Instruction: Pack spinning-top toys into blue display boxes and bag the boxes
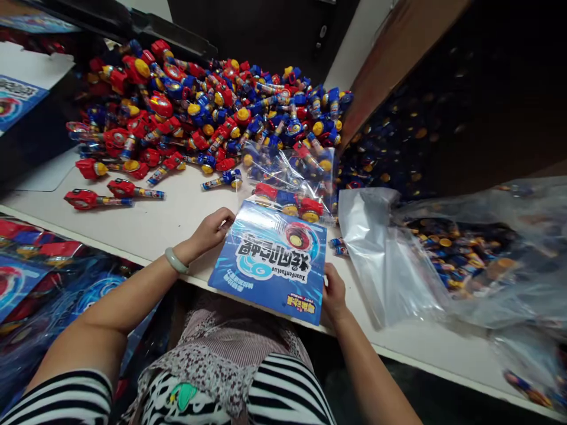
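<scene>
A blue printed header card lies on the white table, folded over the mouth of a clear bag holding several red, blue and yellow toys. My left hand grips the card's left upper corner with curled fingers. My right hand pinches the card's right lower edge. A pale bangle sits on my left wrist.
A large heap of red and blue toy launchers covers the far table. A big clear plastic sack of small toys lies at right, beside a brown carton. Finished blue packs are stacked at lower left.
</scene>
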`<move>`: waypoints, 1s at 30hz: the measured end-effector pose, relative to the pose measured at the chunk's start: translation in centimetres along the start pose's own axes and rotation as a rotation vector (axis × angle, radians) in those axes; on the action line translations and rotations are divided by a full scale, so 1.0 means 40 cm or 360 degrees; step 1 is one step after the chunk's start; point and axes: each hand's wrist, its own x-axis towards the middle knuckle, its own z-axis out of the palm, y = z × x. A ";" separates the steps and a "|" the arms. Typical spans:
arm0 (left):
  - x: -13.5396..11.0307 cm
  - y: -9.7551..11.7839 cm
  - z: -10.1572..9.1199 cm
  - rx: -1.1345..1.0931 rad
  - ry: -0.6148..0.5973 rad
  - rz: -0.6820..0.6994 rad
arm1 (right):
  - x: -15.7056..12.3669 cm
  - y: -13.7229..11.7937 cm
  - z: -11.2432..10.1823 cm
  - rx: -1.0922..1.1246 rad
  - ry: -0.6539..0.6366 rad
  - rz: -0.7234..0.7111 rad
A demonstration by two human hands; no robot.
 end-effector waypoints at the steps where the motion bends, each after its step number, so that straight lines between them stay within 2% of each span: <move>1: -0.018 0.000 -0.005 -0.0019 -0.0015 0.0016 | -0.006 -0.004 -0.001 0.0014 0.0009 -0.0032; 5: -0.120 0.004 -0.021 -0.0122 -0.0161 0.0069 | 0.004 -0.016 -0.011 0.0015 0.0060 -0.0072; 7: -0.159 0.005 -0.021 -0.0142 -0.0104 0.0067 | -0.003 -0.031 -0.027 0.0014 0.0037 -0.0112; 9: -0.172 0.006 -0.013 -0.0117 0.0029 -0.0002 | -0.033 -0.058 -0.046 0.0048 -0.0069 -0.0206; 11: -0.168 0.013 -0.003 -0.0105 0.0083 -0.0118 | -0.076 -0.091 -0.056 0.0111 -0.0159 -0.0269; 13: -0.168 0.025 0.000 -0.0149 0.0053 -0.0152 | -0.112 -0.118 -0.053 0.0150 -0.0125 -0.0233; 15: -0.188 0.041 -0.006 -0.0213 -0.0030 -0.0086 | -0.133 -0.134 -0.041 0.0145 -0.0003 -0.0136; 17: -0.229 0.059 -0.015 -0.0247 -0.0050 -0.0028 | -0.142 -0.139 -0.031 0.0117 0.0074 -0.0063; 20: -0.296 0.082 -0.023 -0.0219 0.0078 -0.0010 | -0.169 -0.142 -0.035 0.0104 0.0034 -0.0098; 22: -0.328 0.094 -0.024 -0.0173 0.0177 0.0043 | -0.207 -0.153 -0.047 0.0117 -0.0025 -0.0159; 24: -0.357 0.102 -0.025 -0.0151 0.0196 0.0122 | -0.256 -0.173 -0.054 0.0140 -0.0032 -0.0174; 27: -0.412 0.102 -0.025 -0.0182 0.0155 0.0211 | -0.325 -0.204 -0.047 0.0227 -0.0011 -0.0149; 30: -0.466 0.082 -0.010 -0.0147 0.0240 0.0167 | -0.358 -0.215 -0.022 0.0225 0.0024 -0.0149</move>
